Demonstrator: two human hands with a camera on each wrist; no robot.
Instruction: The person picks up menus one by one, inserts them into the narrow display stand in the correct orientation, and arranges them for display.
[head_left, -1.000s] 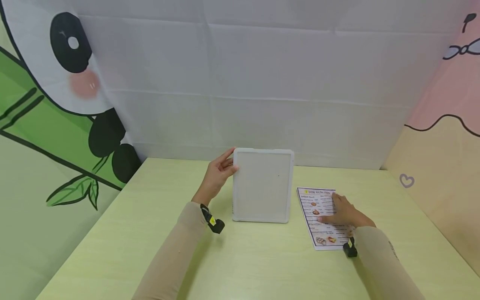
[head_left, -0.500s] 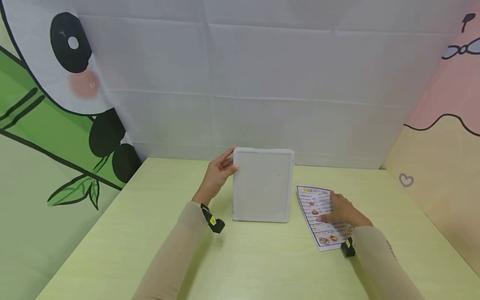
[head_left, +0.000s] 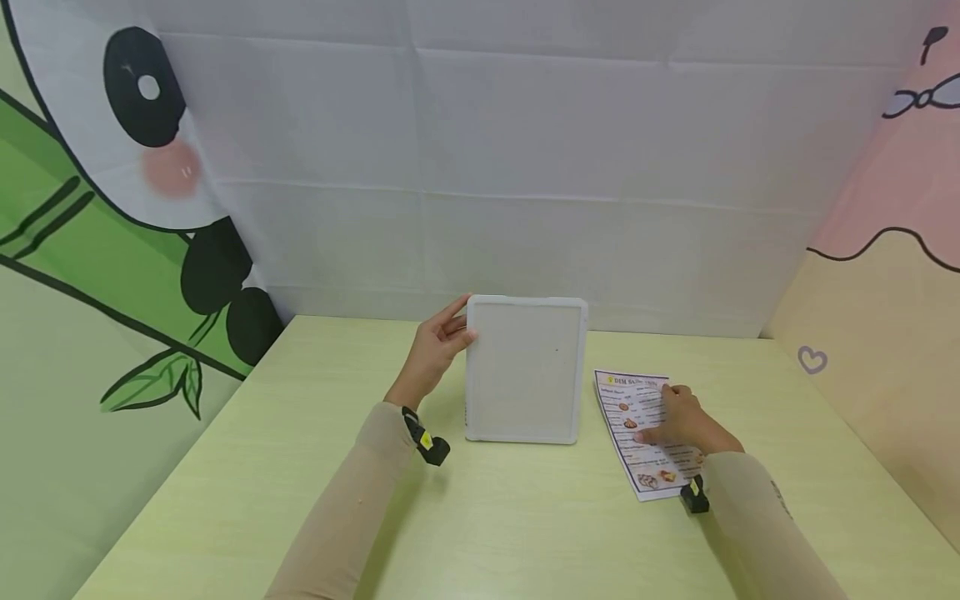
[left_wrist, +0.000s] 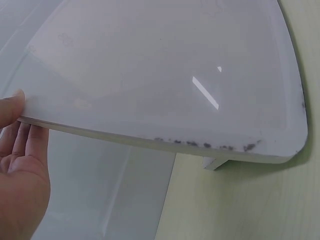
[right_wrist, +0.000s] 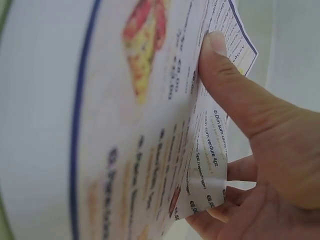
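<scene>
A white board with a raised rim (head_left: pixel 527 371) stands upright mid-table. My left hand (head_left: pixel 429 354) grips its upper left edge, thumb on the front and fingers behind. In the left wrist view, dark smudges mark the board's edge (left_wrist: pixel 205 145), and a small white foot (left_wrist: pixel 215 162) shows behind it. To the board's right is a printed dim sum menu (head_left: pixel 630 417) with food pictures. My right hand (head_left: pixel 690 423) holds the menu by its right side. In the right wrist view the thumb (right_wrist: pixel 220 60) presses the printed face, the fingers lie behind, and the sheet bends.
Both things are on a pale yellow-green table (head_left: pixel 510 517). A white cloth backdrop (head_left: pixel 525 167) rises behind it. Cartoon-printed panels flank the table, a panda side (head_left: pixel 150 167) at left and a pink and cream one (head_left: pixel 877 333) at right.
The right hand's fingers have curled round the menu's right side, and the sheet has tilted and bent slightly. The left hand and the board have not visibly moved.
</scene>
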